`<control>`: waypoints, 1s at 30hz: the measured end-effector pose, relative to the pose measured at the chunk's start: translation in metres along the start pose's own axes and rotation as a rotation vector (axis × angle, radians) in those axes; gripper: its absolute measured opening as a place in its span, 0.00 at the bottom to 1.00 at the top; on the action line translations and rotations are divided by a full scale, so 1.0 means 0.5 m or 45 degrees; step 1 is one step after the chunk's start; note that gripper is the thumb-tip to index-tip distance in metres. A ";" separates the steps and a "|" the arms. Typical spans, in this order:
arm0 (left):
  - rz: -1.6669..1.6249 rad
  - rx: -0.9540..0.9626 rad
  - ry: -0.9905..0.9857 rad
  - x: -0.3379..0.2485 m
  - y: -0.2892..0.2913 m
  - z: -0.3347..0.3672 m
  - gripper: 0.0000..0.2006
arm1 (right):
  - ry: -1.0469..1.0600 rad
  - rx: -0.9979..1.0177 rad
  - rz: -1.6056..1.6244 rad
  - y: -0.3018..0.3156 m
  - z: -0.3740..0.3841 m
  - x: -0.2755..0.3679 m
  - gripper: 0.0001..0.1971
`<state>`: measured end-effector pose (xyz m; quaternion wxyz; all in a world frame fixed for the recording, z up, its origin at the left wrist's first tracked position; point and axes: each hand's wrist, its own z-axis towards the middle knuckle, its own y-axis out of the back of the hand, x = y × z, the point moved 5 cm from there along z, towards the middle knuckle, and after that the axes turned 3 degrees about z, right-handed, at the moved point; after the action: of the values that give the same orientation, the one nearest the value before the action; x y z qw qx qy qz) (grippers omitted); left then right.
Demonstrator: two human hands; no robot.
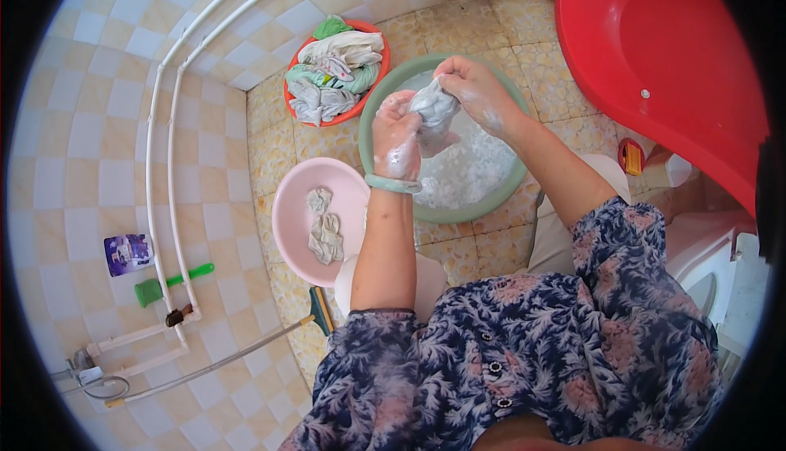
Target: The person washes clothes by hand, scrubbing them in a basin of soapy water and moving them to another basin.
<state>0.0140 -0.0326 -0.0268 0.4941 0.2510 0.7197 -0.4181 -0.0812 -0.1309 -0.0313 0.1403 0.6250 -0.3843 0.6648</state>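
A wet, whitish piece of cloth is bunched up between my two hands over a green basin. My left hand, soapy and with a pale bangle at the wrist, is closed around the cloth's left side. From the right, my right hand pinches its upper edge; suds cling near that wrist. Below them, foamy water fills the basin. I cannot make out what kind of garment the cloth is.
A red basin heaped with clothes stands far left. Nearer is a pink basin with two pale cloths. A squeegee leans by the wall pipes. A big red tub lies right.
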 end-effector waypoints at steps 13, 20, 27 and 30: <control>-0.116 0.013 0.091 0.004 -0.004 -0.003 0.09 | 0.110 0.064 -0.345 -0.015 0.005 0.002 0.03; -0.156 -0.186 -0.058 -0.015 0.014 -0.001 0.07 | 0.197 0.026 -0.185 -0.027 -0.003 -0.005 0.04; -0.178 -0.041 -0.050 -0.011 -0.003 -0.003 0.05 | 0.289 -0.011 -0.543 -0.029 -0.005 0.020 0.04; -0.186 0.003 -0.050 -0.011 -0.011 -0.006 0.05 | 0.251 -0.075 -0.500 -0.004 0.004 0.020 0.04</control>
<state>0.0103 -0.0328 -0.0191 0.4760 0.1902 0.7258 -0.4587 -0.0801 -0.1340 -0.0216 0.3224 0.6154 -0.2589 0.6711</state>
